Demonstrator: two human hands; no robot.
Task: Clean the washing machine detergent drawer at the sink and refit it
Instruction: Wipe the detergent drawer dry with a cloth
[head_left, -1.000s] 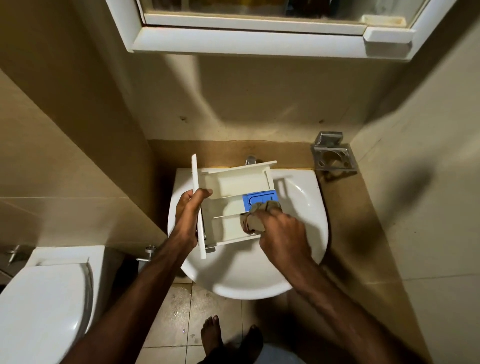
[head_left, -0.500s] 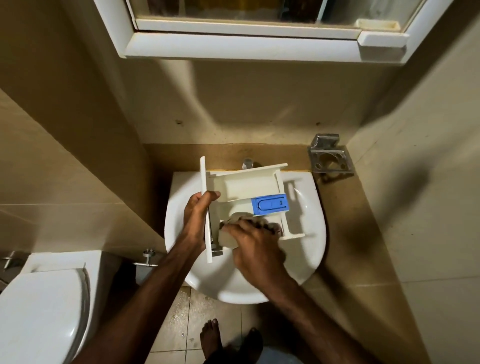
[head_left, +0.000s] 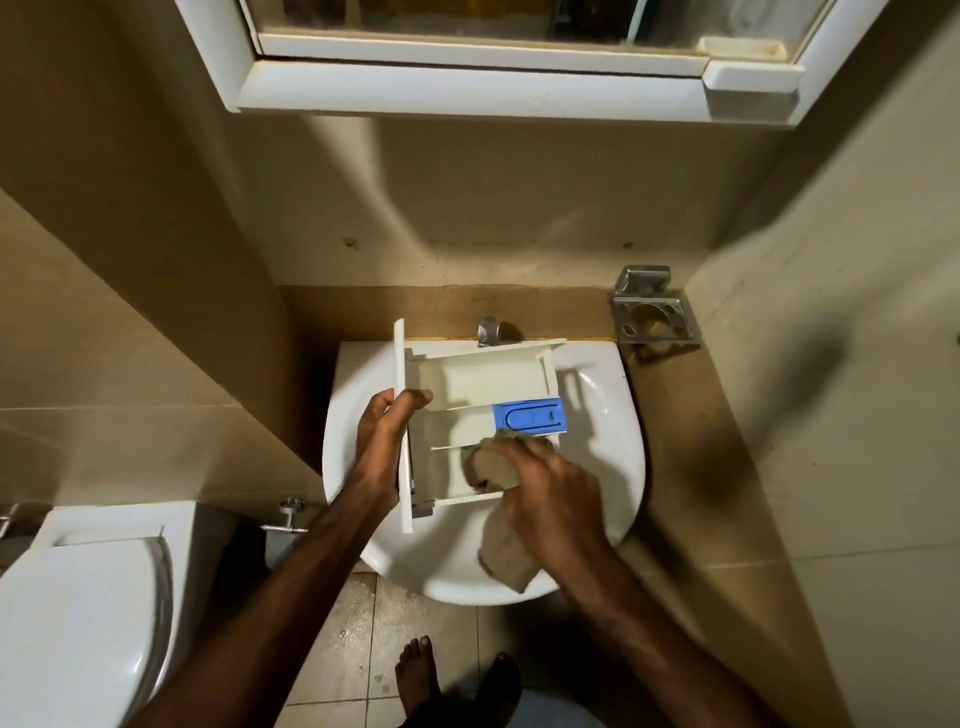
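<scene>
Detergent drawer (head_left: 483, 384): held over sink (head_left: 618, 467), tap at 12 o'clock. Likely light, rigid, slippery plastic. Left hand (head_left: 382, 447) clamps front panel; right hand (head_left: 550, 499) presses cloth (head_left: 493, 465) into near compartment.

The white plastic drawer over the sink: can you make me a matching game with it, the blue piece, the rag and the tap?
Things:
1. white plastic detergent drawer
2. blue plastic insert
3. beige cloth rag
4. metal tap

States:
A. sits in the middle compartment
B. held by the left hand at its front panel
C. behind the drawer, at the wall
D. pressed into the near compartment by the right hand

Pairs: 1-B, 2-A, 3-D, 4-C
</scene>
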